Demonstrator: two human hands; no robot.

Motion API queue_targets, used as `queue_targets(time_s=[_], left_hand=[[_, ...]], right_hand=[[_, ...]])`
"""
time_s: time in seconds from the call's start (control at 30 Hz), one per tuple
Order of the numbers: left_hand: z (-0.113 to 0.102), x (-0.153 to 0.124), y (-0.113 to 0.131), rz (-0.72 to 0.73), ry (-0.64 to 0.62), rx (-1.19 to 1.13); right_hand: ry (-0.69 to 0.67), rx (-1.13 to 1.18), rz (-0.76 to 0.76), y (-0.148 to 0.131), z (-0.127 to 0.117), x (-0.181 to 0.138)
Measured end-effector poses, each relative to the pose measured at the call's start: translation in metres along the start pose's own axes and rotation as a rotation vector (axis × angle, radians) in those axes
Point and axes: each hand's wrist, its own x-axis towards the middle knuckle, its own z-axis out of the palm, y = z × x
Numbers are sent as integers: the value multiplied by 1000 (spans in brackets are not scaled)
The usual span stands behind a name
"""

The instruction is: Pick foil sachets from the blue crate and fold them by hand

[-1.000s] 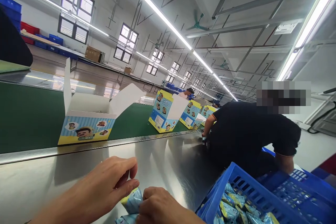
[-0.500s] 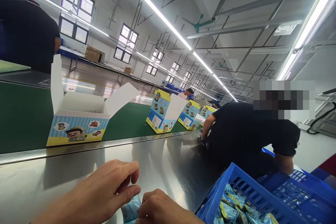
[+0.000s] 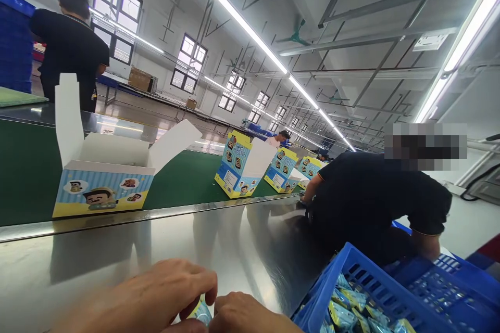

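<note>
Hands sit at six o'clock, low at the frame's edge, over the steel table. My left hand is curled, fingertips bent down onto a small blue-and-yellow packet and pinching its top edge. My right hand is bunched at the packet's other side, knuckles up and touching it; its fingers are cut off by the frame, so I cannot tell whether it really grips. Only a corner of the packet shows, between the two hands.

At four o'clock a blue crate holds more packets of the same kind. At ten o'clock an open box with cartoon faces stands on the green belt, flaps up. At twelve o'clock a second box stands upright on the belt, with more behind it. At two o'clock a co-worker in black leans onto the table. At eleven o'clock, beyond the belt, another person stands facing away.
</note>
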Motion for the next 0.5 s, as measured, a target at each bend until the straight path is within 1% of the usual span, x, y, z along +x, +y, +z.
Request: queue_targets(time_s=[0.13, 0.23, 0.3, 0.4, 0.5], left_hand=[[3, 0, 2, 40, -30, 0], [4, -4, 0, 44, -88, -36], [4, -6, 0, 21, -167, -89], [3, -6, 2, -58, -294, -113], [3, -2, 4, -101, -319, -69]], right_hand=[[-41, -9, 14, -2, -5, -4], [-74, -37, 59, 1, -5, -3], [-87, -52, 96, 4, -4, -1], [-91, -44, 137, 7, -2, 3], [-102, -32, 175, 13, 2, 5]])
